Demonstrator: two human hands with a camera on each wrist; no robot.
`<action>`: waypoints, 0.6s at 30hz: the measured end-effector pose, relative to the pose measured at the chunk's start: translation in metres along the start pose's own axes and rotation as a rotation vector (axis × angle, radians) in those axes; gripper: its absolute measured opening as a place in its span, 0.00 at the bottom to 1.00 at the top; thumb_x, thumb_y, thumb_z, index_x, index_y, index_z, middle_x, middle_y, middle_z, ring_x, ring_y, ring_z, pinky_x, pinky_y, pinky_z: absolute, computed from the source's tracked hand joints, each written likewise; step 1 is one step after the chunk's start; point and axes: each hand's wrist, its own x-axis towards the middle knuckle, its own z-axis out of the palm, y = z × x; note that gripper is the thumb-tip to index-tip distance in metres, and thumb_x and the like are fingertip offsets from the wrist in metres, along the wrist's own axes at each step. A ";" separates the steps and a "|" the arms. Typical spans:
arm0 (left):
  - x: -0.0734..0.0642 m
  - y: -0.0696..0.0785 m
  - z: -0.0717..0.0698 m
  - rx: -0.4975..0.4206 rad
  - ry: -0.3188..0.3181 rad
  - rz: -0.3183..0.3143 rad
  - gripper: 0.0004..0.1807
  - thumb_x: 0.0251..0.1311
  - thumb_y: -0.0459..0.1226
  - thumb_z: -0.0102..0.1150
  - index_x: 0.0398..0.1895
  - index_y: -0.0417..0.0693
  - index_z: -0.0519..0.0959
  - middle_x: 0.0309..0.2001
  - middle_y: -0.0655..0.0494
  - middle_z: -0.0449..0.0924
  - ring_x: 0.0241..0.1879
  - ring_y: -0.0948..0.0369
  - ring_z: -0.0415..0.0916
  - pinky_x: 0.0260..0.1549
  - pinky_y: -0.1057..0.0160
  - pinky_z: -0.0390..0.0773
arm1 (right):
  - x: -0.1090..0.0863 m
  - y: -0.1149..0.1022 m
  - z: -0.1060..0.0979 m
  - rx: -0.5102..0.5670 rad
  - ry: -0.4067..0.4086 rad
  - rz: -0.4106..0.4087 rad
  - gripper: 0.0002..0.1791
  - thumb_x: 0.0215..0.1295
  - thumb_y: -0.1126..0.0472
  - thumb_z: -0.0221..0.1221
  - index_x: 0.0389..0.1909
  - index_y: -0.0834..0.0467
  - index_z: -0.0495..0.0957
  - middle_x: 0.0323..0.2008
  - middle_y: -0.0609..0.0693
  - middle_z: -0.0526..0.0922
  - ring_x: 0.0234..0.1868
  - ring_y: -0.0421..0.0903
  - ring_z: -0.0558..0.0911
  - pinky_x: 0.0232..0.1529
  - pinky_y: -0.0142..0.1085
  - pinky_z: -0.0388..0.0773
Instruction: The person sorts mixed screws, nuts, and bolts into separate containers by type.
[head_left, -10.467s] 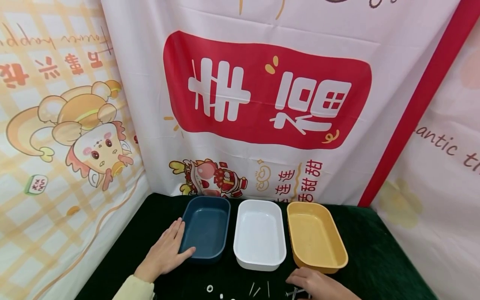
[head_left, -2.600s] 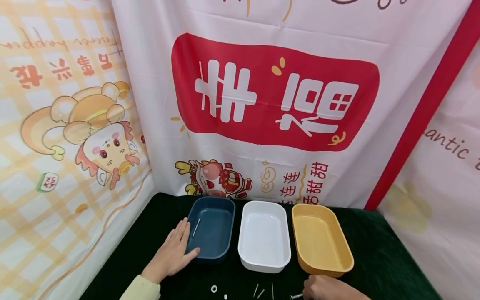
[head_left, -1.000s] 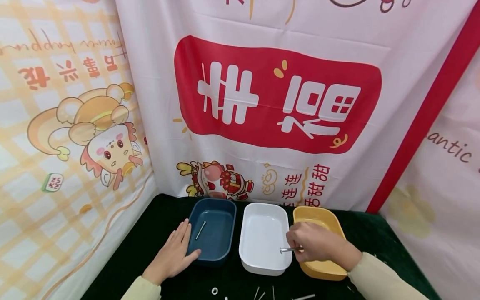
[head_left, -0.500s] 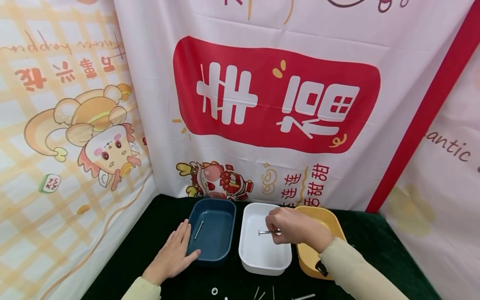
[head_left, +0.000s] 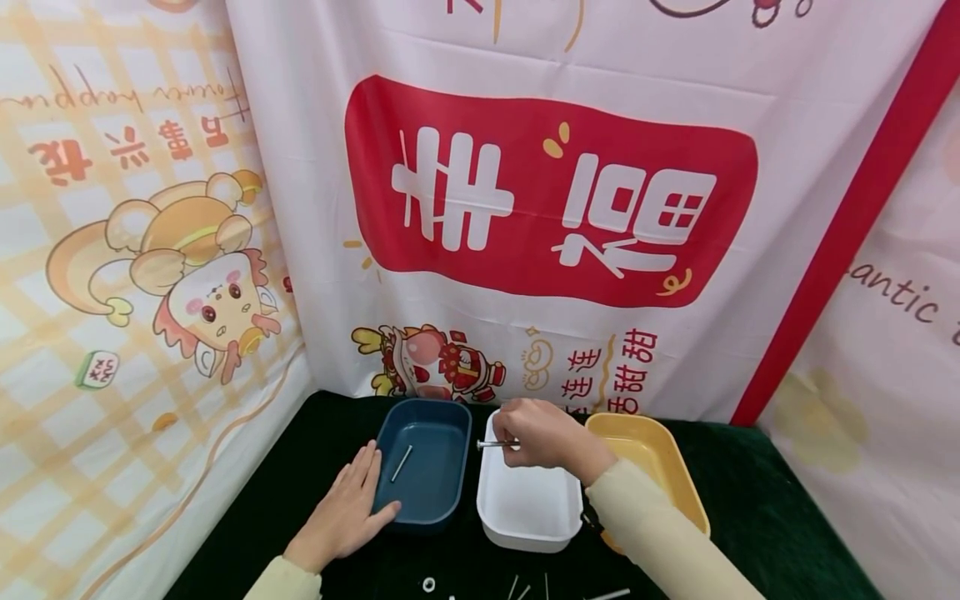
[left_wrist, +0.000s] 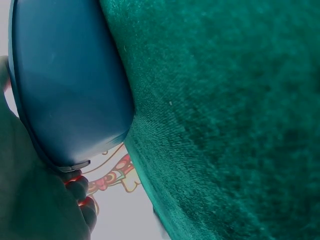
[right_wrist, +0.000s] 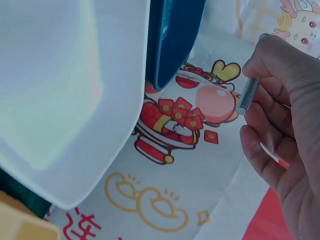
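Note:
My right hand point(head_left: 543, 437) pinches a metal bolt point(head_left: 491, 444) above the far part of the white tray point(head_left: 528, 512). The bolt's head points left toward the blue tray point(head_left: 438, 487); in the right wrist view its threaded end point(right_wrist: 246, 97) sticks out between thumb and fingers. Flat against the blue tray's left side rests my left hand point(head_left: 341, 504), fingers straight and thumb near the front rim. Inside that tray lies another bolt point(head_left: 401, 463), slanted. The left wrist view shows the blue tray's outer wall point(left_wrist: 75, 85) beside the fingers.
A yellow tray point(head_left: 648, 442) stands at the right, partly behind the right sleeve point(head_left: 660, 533). At the table's near edge lie a white ring point(head_left: 428, 584), several thin nails point(head_left: 513, 587) and a bigger metal shaft point(head_left: 609, 594). Printed cloth hangs behind the trays.
A bolt has appeared in the blue tray since the oldest frame. My right hand has picked up another bolt at the near right and carried it left over the yellow and white trays. Left hand unmoved.

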 end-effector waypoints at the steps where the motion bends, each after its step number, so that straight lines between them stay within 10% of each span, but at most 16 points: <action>1: 0.000 0.000 0.000 0.001 0.001 0.000 0.58 0.70 0.71 0.47 0.85 0.37 0.47 0.87 0.42 0.37 0.86 0.42 0.39 0.82 0.34 0.48 | 0.003 -0.001 0.002 -0.003 -0.001 0.000 0.08 0.58 0.62 0.72 0.28 0.48 0.81 0.28 0.40 0.79 0.28 0.35 0.71 0.29 0.26 0.70; 18: -0.003 0.001 -0.001 -0.001 0.002 0.002 0.58 0.70 0.71 0.47 0.85 0.37 0.46 0.87 0.41 0.38 0.86 0.41 0.39 0.82 0.34 0.48 | 0.059 -0.018 0.044 -0.041 0.066 -0.056 0.08 0.60 0.63 0.69 0.28 0.51 0.79 0.27 0.40 0.72 0.28 0.36 0.69 0.29 0.25 0.63</action>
